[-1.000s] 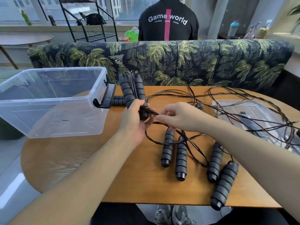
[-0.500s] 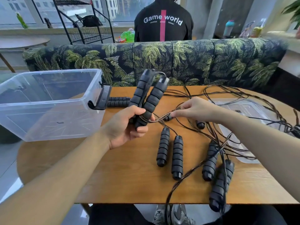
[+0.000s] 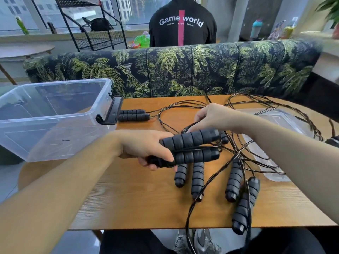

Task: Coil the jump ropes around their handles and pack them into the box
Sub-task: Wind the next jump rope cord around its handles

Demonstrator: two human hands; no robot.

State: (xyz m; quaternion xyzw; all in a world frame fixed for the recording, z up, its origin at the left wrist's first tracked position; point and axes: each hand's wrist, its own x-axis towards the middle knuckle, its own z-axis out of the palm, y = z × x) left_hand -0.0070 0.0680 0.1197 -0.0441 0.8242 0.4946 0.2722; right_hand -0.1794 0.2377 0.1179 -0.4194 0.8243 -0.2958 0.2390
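Left hand [image 3: 146, 147] clenched round paired handles [image 3: 192, 146] right of the box [image 3: 55, 116]; right hand [image 3: 211, 116] pinching rope [image 3: 238, 158] just beyond them, above the tabletop [image 3: 137, 198].

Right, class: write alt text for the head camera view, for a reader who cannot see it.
A person's left hand grips a pair of black foam jump rope handles above a wooden table, while the right hand holds the cord. More handles and tangled cords lie on the table beside an empty clear plastic box.
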